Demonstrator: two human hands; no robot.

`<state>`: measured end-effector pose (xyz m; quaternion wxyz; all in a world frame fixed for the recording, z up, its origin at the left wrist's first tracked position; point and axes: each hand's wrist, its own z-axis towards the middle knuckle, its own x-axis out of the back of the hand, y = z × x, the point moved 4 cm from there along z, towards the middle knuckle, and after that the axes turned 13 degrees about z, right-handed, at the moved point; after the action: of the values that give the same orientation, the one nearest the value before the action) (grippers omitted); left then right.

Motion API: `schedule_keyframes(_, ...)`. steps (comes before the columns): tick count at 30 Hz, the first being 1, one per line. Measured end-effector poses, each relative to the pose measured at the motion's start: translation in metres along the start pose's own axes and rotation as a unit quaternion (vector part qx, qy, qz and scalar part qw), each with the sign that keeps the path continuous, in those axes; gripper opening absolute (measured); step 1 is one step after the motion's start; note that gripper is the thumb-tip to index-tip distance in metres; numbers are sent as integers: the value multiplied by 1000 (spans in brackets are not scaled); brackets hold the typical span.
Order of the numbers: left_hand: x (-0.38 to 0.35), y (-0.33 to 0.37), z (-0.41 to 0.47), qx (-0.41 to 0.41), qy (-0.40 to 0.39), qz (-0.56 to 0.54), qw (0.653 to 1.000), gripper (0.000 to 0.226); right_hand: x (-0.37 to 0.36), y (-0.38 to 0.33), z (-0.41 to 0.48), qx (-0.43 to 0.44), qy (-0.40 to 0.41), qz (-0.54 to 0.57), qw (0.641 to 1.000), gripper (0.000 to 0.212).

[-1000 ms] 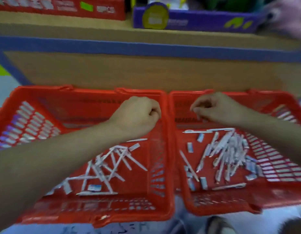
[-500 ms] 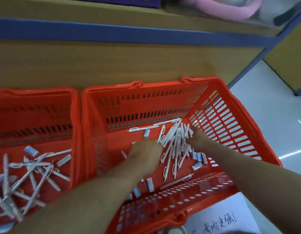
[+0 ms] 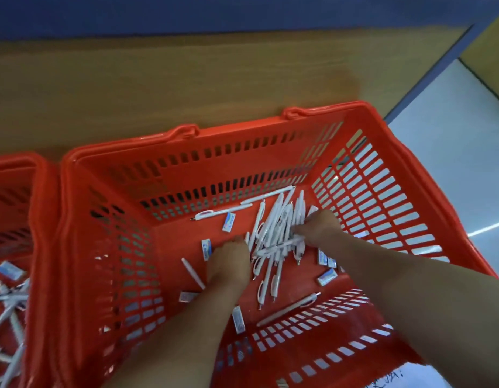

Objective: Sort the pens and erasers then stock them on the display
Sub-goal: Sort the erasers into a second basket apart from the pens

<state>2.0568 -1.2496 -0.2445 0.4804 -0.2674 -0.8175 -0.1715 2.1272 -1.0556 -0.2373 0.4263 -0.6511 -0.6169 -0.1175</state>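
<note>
Right hand [image 3: 318, 228] clenched round pens [image 3: 273, 233] in basket [image 3: 270, 127]. Left hand [image 3: 228, 264] just left of it, at the pile's edge; grip unclear. Erasers [image 3: 229, 222] scattered around both.

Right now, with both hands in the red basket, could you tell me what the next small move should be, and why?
Probably close both hands around the pile of pens and lift it out: the left hand and right hand flank it, while the erasers lie scattered across the basket, easy to leave behind.
</note>
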Motion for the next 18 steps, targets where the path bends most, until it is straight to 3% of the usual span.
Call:
schedule_keyframes(3, 4, -10, 8, 39, 9, -72, 997, 26, 4, 2, 3, -11, -68, 70, 995, 41)
schedule_keyframes(6, 8, -10, 13, 53, 44, -151, 986, 31, 13, -6, -5, -32, -122, 146, 981, 33)
schedule_keyframes(11, 6, 1, 18, -4, 55, -91, 994, 22, 25, -26, -29, -12, -210, 133, 969, 26)
schedule_keyframes(15, 10, -5, 13, -7, 12, -76, 997, 22, 36, -29, -43, -29, -257, 159, 953, 31)
schedule_keyframes(18, 31, -12, 6, -18, -22, -52, 998, 28, 47, -36, -56, -9, -250, 207, 946, 27)
